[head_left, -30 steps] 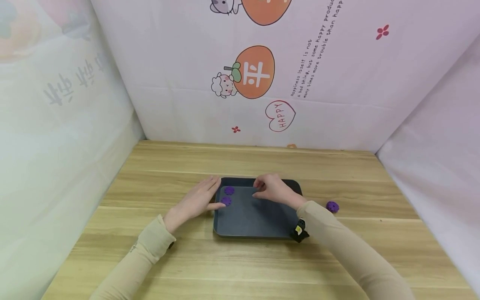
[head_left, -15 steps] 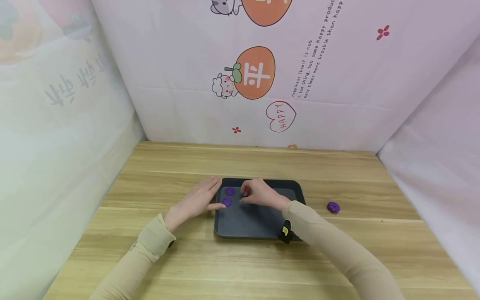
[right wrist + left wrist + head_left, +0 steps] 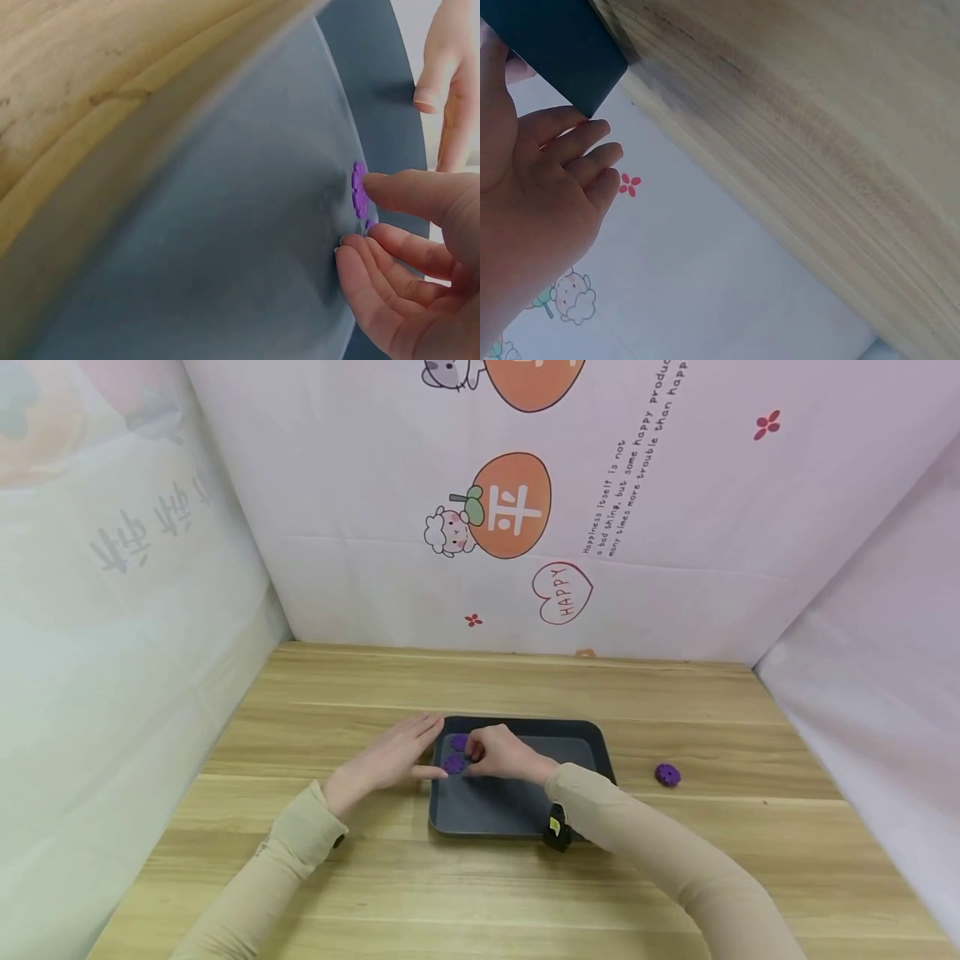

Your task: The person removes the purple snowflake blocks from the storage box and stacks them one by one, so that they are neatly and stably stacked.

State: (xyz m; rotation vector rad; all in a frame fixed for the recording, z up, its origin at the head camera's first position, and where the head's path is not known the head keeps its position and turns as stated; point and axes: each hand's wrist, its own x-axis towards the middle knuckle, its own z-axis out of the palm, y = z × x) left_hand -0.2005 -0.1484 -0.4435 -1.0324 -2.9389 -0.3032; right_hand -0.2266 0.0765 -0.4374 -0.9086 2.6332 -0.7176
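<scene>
Two purple discs with notched rims lie on the dark grey tray (image 3: 510, 818) near its left wall: the near disc (image 3: 453, 765) and the far disc (image 3: 458, 742), partly covered by my right fingers. My right hand (image 3: 506, 753) is over the tray just right of them. In the right wrist view the thumb is at one disc (image 3: 359, 191), apart from the bent fingers (image 3: 367, 292), with nothing visibly held. My left hand (image 3: 386, 760) touches the tray's left edge with spread, fairly straight fingers; in the left wrist view the fingertips (image 3: 592, 131) meet the tray corner (image 3: 592, 82).
Another purple notched piece (image 3: 667, 775) lies on the wooden table (image 3: 360, 893) to the right of the tray. White printed cloth (image 3: 360, 568) walls stand behind and on both sides. A black strap device (image 3: 557, 828) hangs at my right wrist.
My right hand has moved left across the tray, up to the two purple discs, and now partly covers the far one. The left hand stays at the tray's left edge.
</scene>
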